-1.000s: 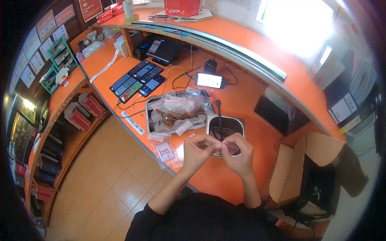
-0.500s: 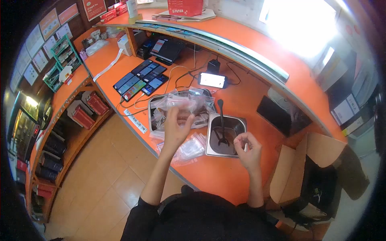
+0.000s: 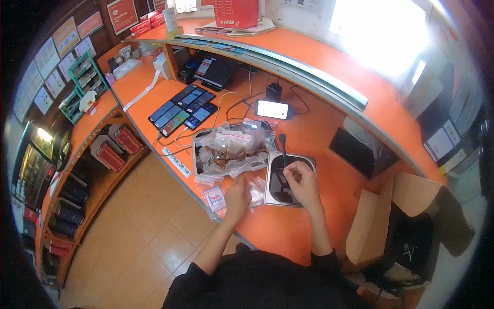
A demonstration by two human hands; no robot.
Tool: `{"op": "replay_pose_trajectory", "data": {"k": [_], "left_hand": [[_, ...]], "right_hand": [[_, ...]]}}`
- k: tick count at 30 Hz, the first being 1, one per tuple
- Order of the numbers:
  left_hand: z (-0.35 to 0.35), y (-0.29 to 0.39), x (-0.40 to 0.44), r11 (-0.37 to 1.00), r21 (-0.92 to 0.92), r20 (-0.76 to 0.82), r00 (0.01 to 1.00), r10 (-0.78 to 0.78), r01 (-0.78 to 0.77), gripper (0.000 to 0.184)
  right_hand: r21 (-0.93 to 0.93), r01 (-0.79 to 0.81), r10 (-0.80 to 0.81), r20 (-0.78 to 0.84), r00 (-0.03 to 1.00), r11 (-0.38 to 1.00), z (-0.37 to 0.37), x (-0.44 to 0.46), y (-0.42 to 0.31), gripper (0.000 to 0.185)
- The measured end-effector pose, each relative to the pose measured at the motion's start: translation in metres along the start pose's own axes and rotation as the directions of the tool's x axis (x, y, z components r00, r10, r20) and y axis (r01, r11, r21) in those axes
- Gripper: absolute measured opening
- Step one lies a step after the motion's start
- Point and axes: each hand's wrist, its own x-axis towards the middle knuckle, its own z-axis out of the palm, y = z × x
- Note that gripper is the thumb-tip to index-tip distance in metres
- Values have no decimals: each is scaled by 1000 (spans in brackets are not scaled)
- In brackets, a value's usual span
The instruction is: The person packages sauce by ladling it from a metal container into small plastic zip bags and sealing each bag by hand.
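My left hand (image 3: pixel 238 199) is curled over a pile of clear plastic zip bags (image 3: pixel 257 191), fingers closed at the bags. Much of that pile is hidden beneath it. My right hand (image 3: pixel 304 186) is over a steel container (image 3: pixel 312 164), thumb and forefinger pinched together. Its fingertips meet the line of a black spoon (image 3: pixel 282 144) standing in the container; whether they grip the stem I cannot make out. Behind the left hand, a metal tray (image 3: pixel 194 154) is heaped with filled zip bags (image 3: pixel 231 149) with brown contents.
Several phones (image 3: pixel 182 110) lie at the back left, and a lit phone (image 3: pixel 272 109) sits beyond the tray among cables. To the right are a dark flat panel (image 3: pixel 352 153) and an open cardboard box (image 3: pixel 370 221). A handwritten label (image 3: pixel 176 161) marks the counter edge.
My left hand has come down from above the tray to the pile of bags nearer me. My right hand has shifted left, over the container and up to the spoon's stem.
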Motion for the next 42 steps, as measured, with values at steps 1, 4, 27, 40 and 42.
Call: {"op": "replay_pose_trajectory", "data": {"k": [1, 4, 27, 40, 42], "left_hand": [[-1, -2, -1, 1000, 4, -2, 1000, 1, -1, 33], [-5, -4, -2, 990, -134, 6, 999, -43, 43, 18], [-96, 45, 4, 815, -576, -107, 994, 3, -65, 1], [-108, 60, 2, 666, -717, 435, 878, 199, 205, 24], [-109, 56, 2, 614, -735, 513, 828, 227, 288, 24]], "right_hand": [[44, 2, -3, 23, 1000, 999, 2, -1, 1, 11], [52, -7, 3, 62, 998, 999, 4, -6, -2, 11], [231, 82, -168, 385, 908, 970, 26, -33, -41, 10], [274, 115, -224, 408, 885, 955, -2, -35, -41, 14], [317, -41, -121, 474, 872, 948, -7, -36, -45, 15]]}}
